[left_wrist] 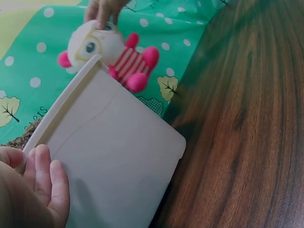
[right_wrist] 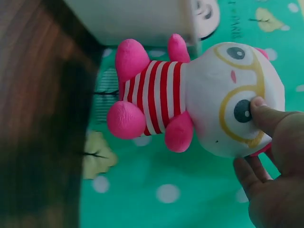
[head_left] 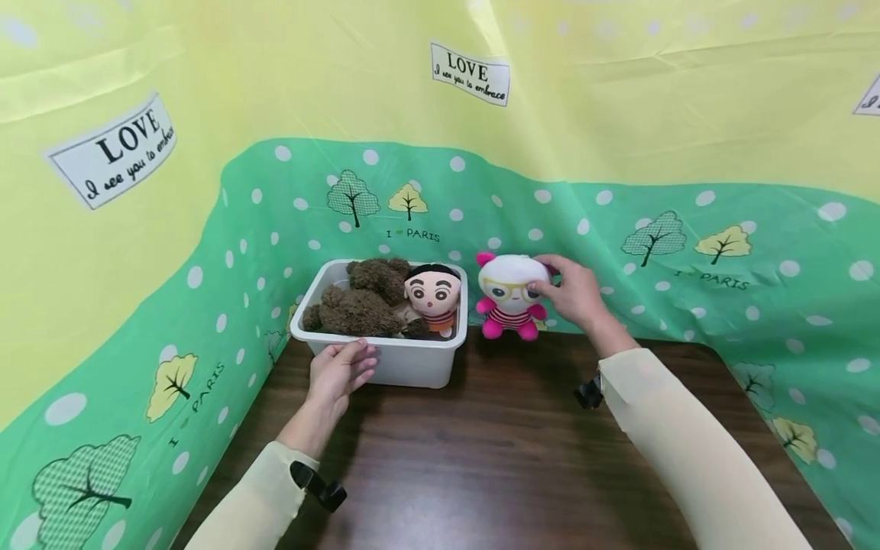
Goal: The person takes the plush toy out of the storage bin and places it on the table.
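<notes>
A plush toy (head_left: 512,294) with a white head, yellow glasses, pink limbs and a red-and-white striped body is held upright by its head in my right hand (head_left: 574,290). In the right wrist view the thumb presses beside one eye of the plush toy (right_wrist: 156,95), with the fingers behind the head. My left hand (head_left: 338,374) holds the front rim of a white plastic bin (head_left: 412,363), its fingers against the outer wall. Inside the bin lie brown furry plush toys (head_left: 360,305) and a black-haired doll (head_left: 433,294) leaning at the right end.
The bin stands on a dark wooden table (head_left: 467,458) near its back left corner. Behind and beside the table hangs a green and yellow printed cloth (head_left: 584,221), close behind the held toy. Each wrist wears a black strap mount (head_left: 316,485).
</notes>
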A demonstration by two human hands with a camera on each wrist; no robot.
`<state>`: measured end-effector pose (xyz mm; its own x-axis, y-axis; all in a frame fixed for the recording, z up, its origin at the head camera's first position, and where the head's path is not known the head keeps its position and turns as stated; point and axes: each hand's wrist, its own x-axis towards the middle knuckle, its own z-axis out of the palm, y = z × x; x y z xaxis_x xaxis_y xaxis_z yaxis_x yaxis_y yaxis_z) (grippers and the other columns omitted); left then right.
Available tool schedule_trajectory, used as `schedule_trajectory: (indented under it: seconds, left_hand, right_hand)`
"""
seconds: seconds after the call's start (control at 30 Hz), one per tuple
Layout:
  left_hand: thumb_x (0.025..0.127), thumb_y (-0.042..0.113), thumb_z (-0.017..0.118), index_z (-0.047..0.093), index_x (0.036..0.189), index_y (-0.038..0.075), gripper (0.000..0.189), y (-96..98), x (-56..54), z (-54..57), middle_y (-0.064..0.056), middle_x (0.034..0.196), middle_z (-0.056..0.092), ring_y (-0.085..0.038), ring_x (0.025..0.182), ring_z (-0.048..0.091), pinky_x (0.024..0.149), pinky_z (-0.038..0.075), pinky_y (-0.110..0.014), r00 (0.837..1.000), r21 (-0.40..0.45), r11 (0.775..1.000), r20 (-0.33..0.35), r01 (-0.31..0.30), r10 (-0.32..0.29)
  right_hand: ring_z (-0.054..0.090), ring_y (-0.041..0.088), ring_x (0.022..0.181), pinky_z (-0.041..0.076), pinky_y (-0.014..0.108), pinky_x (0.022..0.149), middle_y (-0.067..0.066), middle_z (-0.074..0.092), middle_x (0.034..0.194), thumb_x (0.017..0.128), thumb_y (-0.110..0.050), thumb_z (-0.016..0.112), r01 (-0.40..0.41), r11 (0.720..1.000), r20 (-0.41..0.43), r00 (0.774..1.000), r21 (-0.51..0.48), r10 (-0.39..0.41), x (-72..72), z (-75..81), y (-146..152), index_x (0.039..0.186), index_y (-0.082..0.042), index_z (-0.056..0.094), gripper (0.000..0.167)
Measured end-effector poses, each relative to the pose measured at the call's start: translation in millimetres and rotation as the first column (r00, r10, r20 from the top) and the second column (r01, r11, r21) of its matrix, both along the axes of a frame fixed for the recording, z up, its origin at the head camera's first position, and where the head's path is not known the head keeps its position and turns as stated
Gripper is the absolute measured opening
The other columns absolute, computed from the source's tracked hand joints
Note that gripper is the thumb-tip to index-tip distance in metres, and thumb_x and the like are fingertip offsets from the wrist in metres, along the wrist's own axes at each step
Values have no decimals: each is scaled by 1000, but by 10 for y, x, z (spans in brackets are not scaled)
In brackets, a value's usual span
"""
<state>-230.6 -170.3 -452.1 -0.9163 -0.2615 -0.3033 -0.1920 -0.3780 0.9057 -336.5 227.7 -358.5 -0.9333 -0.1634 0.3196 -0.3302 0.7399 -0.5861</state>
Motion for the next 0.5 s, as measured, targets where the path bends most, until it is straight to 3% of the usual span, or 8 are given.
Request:
schedule_trajectory:
  seconds: [0.23, 0.5]
  left_hand:
    - [93, 20, 74, 55, 104, 10, 24, 18, -9, 6, 3, 84, 79, -10, 67, 71, 65, 62, -27, 1000, -16, 1000, -1, 6, -6]
    - [92, 21, 75, 55, 104, 10, 25, 0, -12, -9, 4, 85, 79, -10, 66, 70, 60, 60, -25, 1000, -29, 1000, 15, -3, 3]
  right_hand:
    - [54, 41, 118, 51, 57, 97, 25, 55, 131, 97, -16, 71, 17, 1000, 43, 999, -1, -17, -115, -437, 76, 138, -2, 59, 45]
    - [51, 42, 117, 46, 59, 101, 27, 54, 128, 97, -11, 70, 34, 999, 19, 999, -1, -34, -249, -709, 99, 136, 2, 60, 42]
